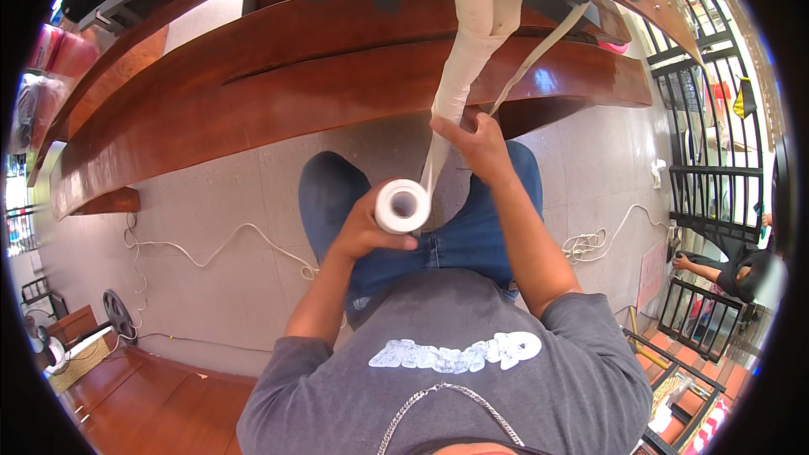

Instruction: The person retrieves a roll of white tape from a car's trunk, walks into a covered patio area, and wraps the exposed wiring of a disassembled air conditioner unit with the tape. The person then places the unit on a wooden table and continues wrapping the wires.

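**White tape roll held below a wrapped bundle at the wooden bench**

The left hand (364, 232) was closed around a roll of white tape (403, 206), fingers curled under it, the open core facing the camera. The roll sat just below and in front of the long curved wooden bench (253, 109), over the person's blue-jeaned knees. From the roll a strip of tape (434, 160) ran upward to the right hand (476, 141), which pinched it, fingers closed on the band just in front of the bench edge. Above that hand a thick white wrapped bundle (472, 29) rose across the bench top to a dark object at the upper rim. A thinner white strap (539, 50) ran beside the bundle. A white cord (211, 248) lay on the tiled floor left of the roll, below the bench.
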